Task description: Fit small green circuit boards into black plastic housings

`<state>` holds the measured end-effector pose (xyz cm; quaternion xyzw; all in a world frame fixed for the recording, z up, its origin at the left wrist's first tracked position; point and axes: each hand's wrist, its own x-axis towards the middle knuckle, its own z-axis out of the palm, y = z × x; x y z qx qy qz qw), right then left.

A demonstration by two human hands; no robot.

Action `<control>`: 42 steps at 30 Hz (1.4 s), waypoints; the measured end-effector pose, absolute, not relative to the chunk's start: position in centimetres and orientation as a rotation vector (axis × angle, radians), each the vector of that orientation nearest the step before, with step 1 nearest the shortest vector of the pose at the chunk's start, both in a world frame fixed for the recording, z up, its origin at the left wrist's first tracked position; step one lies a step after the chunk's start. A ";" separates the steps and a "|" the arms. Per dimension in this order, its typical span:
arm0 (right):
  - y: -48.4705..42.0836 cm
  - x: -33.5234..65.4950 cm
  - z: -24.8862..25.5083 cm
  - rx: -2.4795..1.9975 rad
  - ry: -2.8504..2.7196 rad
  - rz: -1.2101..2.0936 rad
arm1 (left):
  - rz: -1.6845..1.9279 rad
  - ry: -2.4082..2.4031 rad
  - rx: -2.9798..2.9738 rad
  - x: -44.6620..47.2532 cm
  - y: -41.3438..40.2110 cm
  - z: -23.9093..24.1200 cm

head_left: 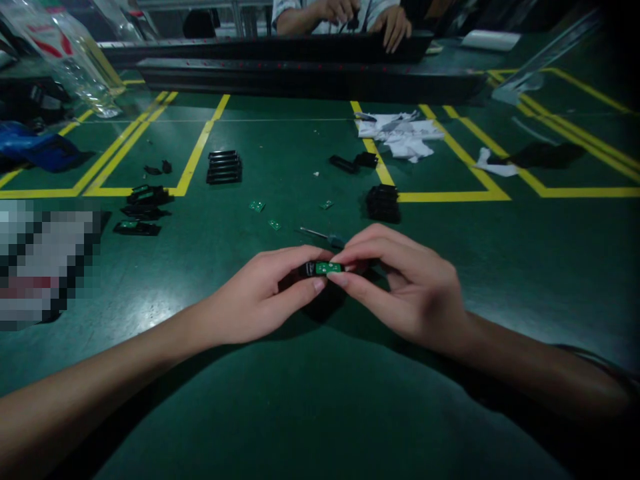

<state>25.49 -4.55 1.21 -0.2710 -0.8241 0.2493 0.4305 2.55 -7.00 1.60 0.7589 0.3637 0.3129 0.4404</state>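
Note:
Between my two hands is a small black plastic housing [309, 269] with a green circuit board [329, 268] on its right part. My left hand [265, 290] pinches the housing's left end between thumb and fingers. With thumb and index finger, my right hand [405, 283] grips the circuit board at its right end. Whether the board is fully seated in the housing I cannot tell. A screwdriver [320, 235] lies just beyond my fingers, its handle partly behind my right hand. Loose green circuit boards [257, 206] lie farther off on the green table [320, 400].
Black housings are stacked at left [224, 167] and right [383, 203]; others with boards [137, 228] lie at far left. White crumpled paper [400, 133], a plastic bottle [75, 60] and long black bars [310, 80] stand beyond. Across the table are another person's hands [395, 27].

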 end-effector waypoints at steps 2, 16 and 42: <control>-4.5 25.6 1.2 -0.663 -2.044 0.665 | 0.775 0.909 1.885 2.5 -7.0 1.6; -4.4 25.7 1.0 -0.663 -2.015 0.694 | 0.841 0.973 1.799 2.3 -7.0 1.1; -4.2 26.4 0.8 -0.759 -1.983 0.425 | 0.906 0.860 1.410 2.0 -6.4 1.3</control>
